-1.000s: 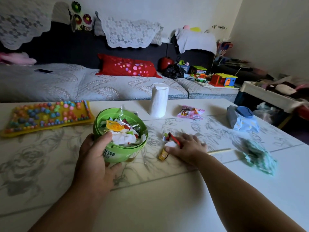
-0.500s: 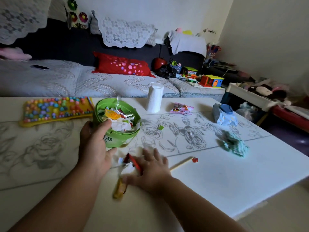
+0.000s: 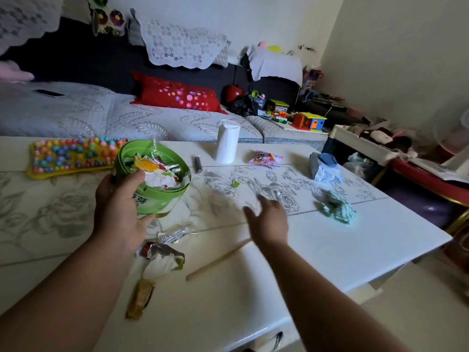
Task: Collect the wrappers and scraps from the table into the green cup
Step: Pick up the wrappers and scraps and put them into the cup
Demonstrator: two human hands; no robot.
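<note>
A: Why are the wrappers (image 3: 162,255) heaped by the near edge?
B: Handy for scooping, I'd guess. The right hand (image 3: 269,219) hovers beyond, fingers spread, empty.
A: And the green cup (image 3: 162,196)?
B: Just behind the heap, left hand (image 3: 119,209) curled round its side, likely steadying it.

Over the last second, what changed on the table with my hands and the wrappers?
The right hand let go of the wrappers it had dragged toward the near edge and now reaches out above the table, fingers spread. The wrappers lie loose there. The left hand still grips the green cup.
</note>
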